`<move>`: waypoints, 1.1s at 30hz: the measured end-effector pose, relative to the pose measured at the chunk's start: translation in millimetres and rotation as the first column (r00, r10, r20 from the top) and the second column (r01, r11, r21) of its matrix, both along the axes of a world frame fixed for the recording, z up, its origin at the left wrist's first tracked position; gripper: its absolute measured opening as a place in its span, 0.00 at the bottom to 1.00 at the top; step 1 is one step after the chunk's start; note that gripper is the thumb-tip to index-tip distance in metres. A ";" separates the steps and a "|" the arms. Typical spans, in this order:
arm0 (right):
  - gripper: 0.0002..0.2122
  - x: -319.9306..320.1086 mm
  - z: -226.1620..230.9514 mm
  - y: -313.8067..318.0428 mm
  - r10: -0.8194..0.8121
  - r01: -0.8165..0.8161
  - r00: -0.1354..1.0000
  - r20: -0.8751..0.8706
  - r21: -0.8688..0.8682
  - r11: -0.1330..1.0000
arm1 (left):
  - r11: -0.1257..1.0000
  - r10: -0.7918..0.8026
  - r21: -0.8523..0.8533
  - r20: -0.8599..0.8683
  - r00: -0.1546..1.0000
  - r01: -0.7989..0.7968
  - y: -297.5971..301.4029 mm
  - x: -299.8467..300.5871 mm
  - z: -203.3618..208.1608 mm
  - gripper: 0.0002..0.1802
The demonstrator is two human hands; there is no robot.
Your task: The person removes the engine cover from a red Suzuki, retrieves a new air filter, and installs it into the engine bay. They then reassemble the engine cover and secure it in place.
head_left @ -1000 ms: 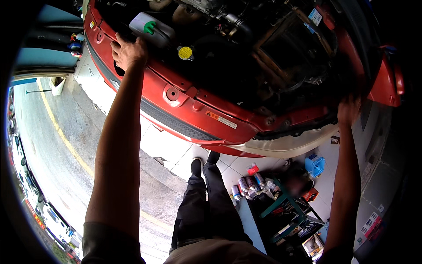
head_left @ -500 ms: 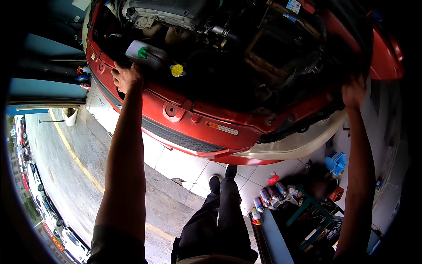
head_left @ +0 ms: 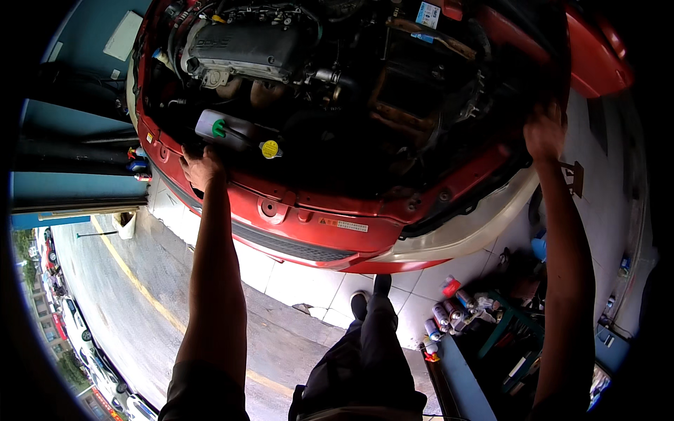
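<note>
1. The red car [head_left: 291, 223] fills the upper half of the frame, its front edge curving from upper left to centre right and its engine bay exposed.
2. The left hand [head_left: 202, 168], left of centre, rests on the car's front crossmember, fingers slightly parted and laid over the edge rather than closed round anything.
3. The right hand [head_left: 545, 133], at the upper right, is at the car's side edge, above the headlight [head_left: 477, 223]; its fingers are lost in shadow and blur, so I cannot tell whether they grip or merely rest.
4. Just above the left hand sits a pale reservoir [head_left: 235, 133] with a green cap [head_left: 219, 128]; a yellow cap [head_left: 270, 149] lies to its right.
5. The dark engine cover [head_left: 246, 52] is at the upper left of centre.
6. Spray cans [head_left: 440, 313] (several, bunched together) stand on the pale tiles [head_left: 302, 281] at the lower right.
7. The person's shoes [head_left: 359, 304] show below centre, near the car's front.
</note>
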State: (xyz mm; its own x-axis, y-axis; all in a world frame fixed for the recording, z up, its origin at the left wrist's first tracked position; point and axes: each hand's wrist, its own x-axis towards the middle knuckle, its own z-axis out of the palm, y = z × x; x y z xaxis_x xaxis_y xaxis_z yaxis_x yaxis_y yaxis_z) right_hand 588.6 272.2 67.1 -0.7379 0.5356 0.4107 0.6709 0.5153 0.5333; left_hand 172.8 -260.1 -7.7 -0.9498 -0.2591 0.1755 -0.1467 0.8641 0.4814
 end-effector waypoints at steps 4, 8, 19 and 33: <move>0.19 -3.1 3.1 -7.7 -0.057 0.054 0.997 -0.047 -0.069 0.996 | 0.998 -0.042 -0.038 -0.052 0.998 0.040 -6.5 -7.3 -10.0 0.42; 0.19 -9.1 12.3 -14.5 -0.080 0.071 0.995 -0.065 -0.123 0.990 | 0.996 -0.061 -0.066 -0.067 0.996 0.057 -13.0 -14.4 -15.2 0.42; 0.15 -10.7 12.8 -16.7 -0.043 0.036 0.996 -0.072 -0.095 0.995 | 0.993 -0.063 -0.102 -0.076 0.995 0.055 -17.3 -19.4 -18.7 0.41; 0.19 -7.7 11.9 -12.5 -0.041 0.037 0.997 -0.065 -0.053 0.998 | 0.999 -0.018 -0.045 -0.045 0.999 0.016 -3.4 -5.2 -6.6 0.42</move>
